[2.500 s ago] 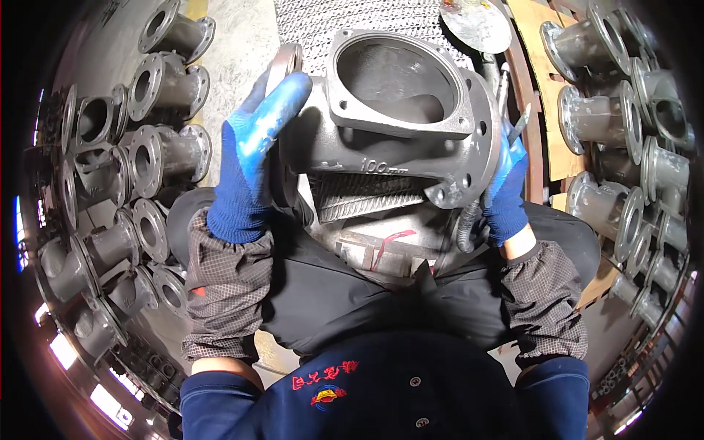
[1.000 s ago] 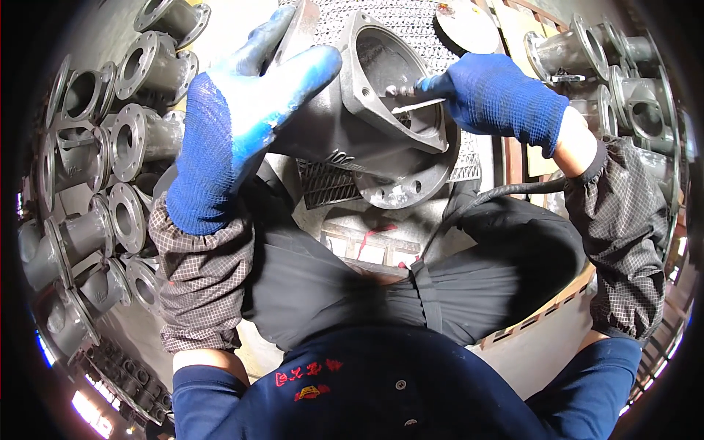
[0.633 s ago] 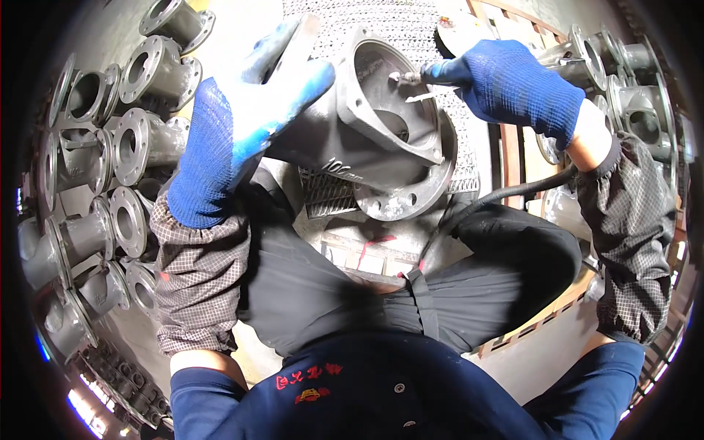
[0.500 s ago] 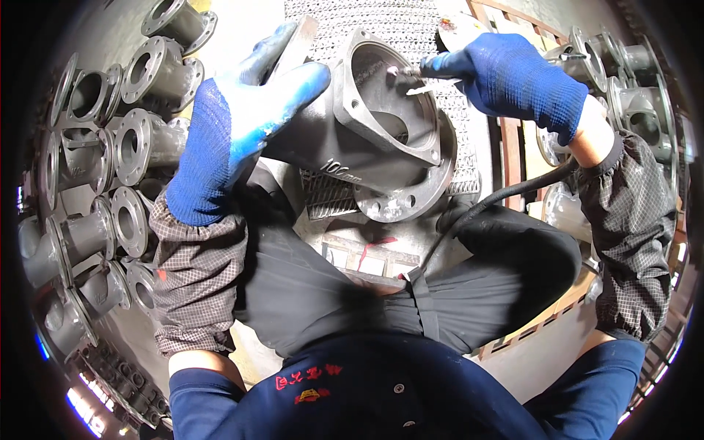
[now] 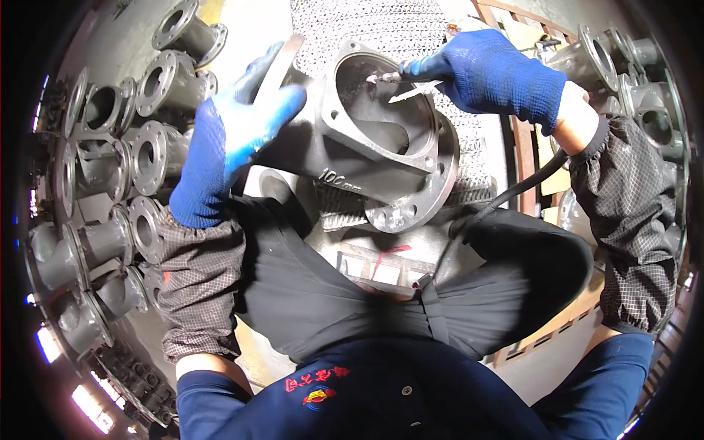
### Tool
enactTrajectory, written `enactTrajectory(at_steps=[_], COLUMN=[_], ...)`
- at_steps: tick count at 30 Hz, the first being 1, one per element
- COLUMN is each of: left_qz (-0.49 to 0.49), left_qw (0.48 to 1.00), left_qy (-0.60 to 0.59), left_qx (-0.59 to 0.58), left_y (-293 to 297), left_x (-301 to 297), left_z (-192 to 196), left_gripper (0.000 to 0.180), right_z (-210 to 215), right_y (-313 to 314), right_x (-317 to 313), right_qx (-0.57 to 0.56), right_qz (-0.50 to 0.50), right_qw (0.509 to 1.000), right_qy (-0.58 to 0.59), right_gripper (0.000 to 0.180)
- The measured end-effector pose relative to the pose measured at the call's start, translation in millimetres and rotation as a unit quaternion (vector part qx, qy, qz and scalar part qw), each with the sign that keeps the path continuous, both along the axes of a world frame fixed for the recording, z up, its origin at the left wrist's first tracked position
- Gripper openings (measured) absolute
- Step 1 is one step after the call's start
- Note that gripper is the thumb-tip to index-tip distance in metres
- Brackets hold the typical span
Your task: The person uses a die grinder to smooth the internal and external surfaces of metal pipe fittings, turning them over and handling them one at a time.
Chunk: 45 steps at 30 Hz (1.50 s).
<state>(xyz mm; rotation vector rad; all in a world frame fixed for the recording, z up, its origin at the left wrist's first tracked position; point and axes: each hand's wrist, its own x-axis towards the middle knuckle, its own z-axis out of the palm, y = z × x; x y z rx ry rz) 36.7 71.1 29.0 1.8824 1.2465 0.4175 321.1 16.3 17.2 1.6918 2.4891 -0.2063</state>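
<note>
A large grey cast-metal valve body (image 5: 367,158) with a square top opening and round flanges rests tilted on my lap. My left hand (image 5: 227,139), in a blue glove, presses flat against its left side and flange. My right hand (image 5: 491,73), also blue-gloved, grips a small hand-held grinding tool (image 5: 392,77) whose tip sits inside the rim of the square opening. A black hose (image 5: 513,194) runs from that tool down past my right forearm.
Several grey flanged castings (image 5: 125,169) are stacked along the left. More castings (image 5: 631,81) stand at the upper right beside a wooden frame (image 5: 521,147). A metal mesh sheet (image 5: 396,29) lies behind the valve body. My dark-trousered knees fill the lower middle.
The valve body has been tilted toward the left. My right hand left the right flange, took up the grinding tool and brought its tip into the square opening. My left hand stays on the left side.
</note>
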Motion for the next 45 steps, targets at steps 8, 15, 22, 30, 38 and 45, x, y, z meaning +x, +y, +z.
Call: enactTrajectory(at_steps=[8, 15, 22, 30, 38, 45], left_qz=[0.035, 0.118, 0.145, 0.125, 0.102, 0.116], left_qw=[0.999, 0.987, 0.981, 0.983, 0.986, 0.985], left_qy=[0.027, -0.04, 0.035, 0.006, -0.031, 0.001], left_qx=[-0.009, -0.104, -0.128, -0.133, -0.124, -0.13], left_y=[11, 12, 16, 10, 8, 11], left_x=[-13, -36, -48, -44, -36, -34], left_z=[-14, -24, -30, -30, -26, -31], left_gripper=[0.051, 0.036, 0.03, 0.021, 0.035, 0.032], right_z=[-3, 18, -23, -52, -36, -81], right_y=[30, 61, 89, 88, 84, 100], right_x=[-18, -36, -42, -48, -49, -32], right_qx=[-0.05, -0.084, 0.019, -0.023, -0.051, 0.063], right_qz=[0.028, 0.089, 0.223, 0.169, 0.167, 0.206], right_qw=[0.998, 0.989, 0.97, 0.985, 0.983, 0.965], right_qy=[-0.009, 0.084, 0.094, 0.032, 0.063, 0.152], right_gripper=[0.03, 0.02, 0.018, 0.025, 0.024, 0.024])
